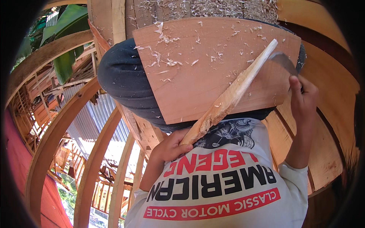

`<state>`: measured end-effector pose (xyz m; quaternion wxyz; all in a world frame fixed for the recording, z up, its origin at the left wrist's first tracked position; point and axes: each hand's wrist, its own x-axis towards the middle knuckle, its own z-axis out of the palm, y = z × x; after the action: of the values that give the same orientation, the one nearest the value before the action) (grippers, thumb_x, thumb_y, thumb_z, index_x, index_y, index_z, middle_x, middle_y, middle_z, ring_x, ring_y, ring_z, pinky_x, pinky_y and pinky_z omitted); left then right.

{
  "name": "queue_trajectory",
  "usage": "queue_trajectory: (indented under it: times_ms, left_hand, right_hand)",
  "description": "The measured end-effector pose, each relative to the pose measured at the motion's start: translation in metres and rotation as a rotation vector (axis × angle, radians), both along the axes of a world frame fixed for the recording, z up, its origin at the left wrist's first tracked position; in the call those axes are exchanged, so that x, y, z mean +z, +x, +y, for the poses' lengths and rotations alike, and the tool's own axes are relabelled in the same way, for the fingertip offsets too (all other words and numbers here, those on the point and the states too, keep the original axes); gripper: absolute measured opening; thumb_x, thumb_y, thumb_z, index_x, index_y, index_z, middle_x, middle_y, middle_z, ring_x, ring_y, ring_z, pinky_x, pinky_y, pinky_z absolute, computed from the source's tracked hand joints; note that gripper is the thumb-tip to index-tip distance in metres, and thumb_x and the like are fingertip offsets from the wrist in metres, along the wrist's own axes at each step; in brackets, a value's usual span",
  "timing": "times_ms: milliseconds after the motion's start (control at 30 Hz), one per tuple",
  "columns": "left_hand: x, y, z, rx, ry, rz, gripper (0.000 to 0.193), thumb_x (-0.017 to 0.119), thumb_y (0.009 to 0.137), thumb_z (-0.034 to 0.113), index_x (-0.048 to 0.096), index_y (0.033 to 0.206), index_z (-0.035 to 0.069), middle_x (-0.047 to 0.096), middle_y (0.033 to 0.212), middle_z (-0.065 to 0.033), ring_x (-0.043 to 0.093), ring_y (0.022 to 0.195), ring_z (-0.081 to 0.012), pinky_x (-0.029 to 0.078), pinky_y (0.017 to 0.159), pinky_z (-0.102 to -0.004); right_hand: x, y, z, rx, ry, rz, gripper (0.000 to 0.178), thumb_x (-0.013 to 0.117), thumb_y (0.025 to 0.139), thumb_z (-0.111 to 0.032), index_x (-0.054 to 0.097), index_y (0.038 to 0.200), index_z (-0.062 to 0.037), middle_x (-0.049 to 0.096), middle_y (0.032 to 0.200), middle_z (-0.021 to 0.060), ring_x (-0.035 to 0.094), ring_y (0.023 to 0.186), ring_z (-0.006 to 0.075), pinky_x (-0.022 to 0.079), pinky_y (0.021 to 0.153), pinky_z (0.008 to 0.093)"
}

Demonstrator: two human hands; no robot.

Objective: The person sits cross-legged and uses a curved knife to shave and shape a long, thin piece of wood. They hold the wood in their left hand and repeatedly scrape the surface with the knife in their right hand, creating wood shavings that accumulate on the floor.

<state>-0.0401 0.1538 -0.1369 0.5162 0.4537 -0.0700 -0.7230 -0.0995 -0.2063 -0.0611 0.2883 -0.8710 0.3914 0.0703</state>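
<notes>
My left hand (172,146) is wrapped round the thick lower end of a long piece of wood (234,91). The piece slants up to the right across a broad flat board (182,83) that lies over my lap. Its upper part looks pale and freshly cut, while the lower end is rough and darker. My right hand (305,94) grips a knife with a curved blade (284,62), its handle mostly hidden in the fingers. The blade is beside the pale tip, and I cannot tell whether they touch. Thin wood shavings (165,37) are scattered over the board.
A pile of shavings (239,8) covers the planks beyond the board. My dark-trousered knee (119,72) sticks out on the left. Curved wooden slats (91,174) form a railing on the left, with corrugated metal sheeting (89,117) beyond. Wooden planking (323,152) lies to the right.
</notes>
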Motion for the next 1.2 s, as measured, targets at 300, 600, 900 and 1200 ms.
queue_trajectory:
  times_ms: [300, 600, 900, 1200]
  left_hand:
    - [0.009, 0.004, -0.007, 0.02, -0.009, 0.104, 0.08, 0.049, 0.084, 0.063, 0.048, 0.123, -0.006, 0.057, 0.107, -0.0123, 0.05, 0.101, -0.0176, 0.038, 0.088, -0.0298]
    - [-0.01, -0.01, -0.002, 0.04, -0.066, 0.04, 0.077, 0.042, 0.088, 0.06, 0.044, 0.125, -0.007, 0.053, 0.096, -0.0098, 0.045, 0.09, -0.0172, 0.037, 0.083, -0.0303]
    - [0.009, -0.015, -0.018, 0.102, -0.019, -0.08, 0.068, 0.041, 0.083, 0.068, 0.045, 0.09, 0.001, 0.041, 0.083, -0.0031, 0.038, 0.078, -0.0156, 0.032, 0.071, -0.029]
    - [-0.01, -0.017, 0.011, 0.015, -0.043, -0.058, 0.073, 0.047, 0.089, 0.058, 0.046, 0.124, -0.006, 0.054, 0.113, -0.0076, 0.046, 0.104, -0.0144, 0.037, 0.091, -0.0286]
  right_hand:
    - [-0.018, 0.002, 0.037, 0.355, -0.169, 0.088, 0.059, 0.068, 0.069, -0.062, 0.059, 0.061, -0.0034, 0.054, 0.052, 0.0125, 0.057, 0.048, 0.0308, 0.043, 0.045, 0.0357]
    - [-0.029, 0.026, 0.009, 0.35, -0.369, 0.131, 0.063, 0.063, 0.071, -0.067, 0.064, 0.068, -0.0035, 0.058, 0.055, 0.0132, 0.06, 0.053, 0.0323, 0.047, 0.049, 0.0375]
    - [-0.016, 0.01, -0.099, -0.271, -0.346, 0.13, 0.07, 0.052, 0.083, -0.066, 0.057, 0.062, 0.0005, 0.045, 0.05, 0.0116, 0.044, 0.048, 0.0227, 0.039, 0.05, 0.0368]
    - [-0.005, 0.007, 0.006, 0.013, -0.048, -0.071, 0.056, 0.06, 0.081, -0.057, 0.069, 0.077, -0.0017, 0.057, 0.059, 0.0202, 0.059, 0.057, 0.0366, 0.045, 0.053, 0.0399]
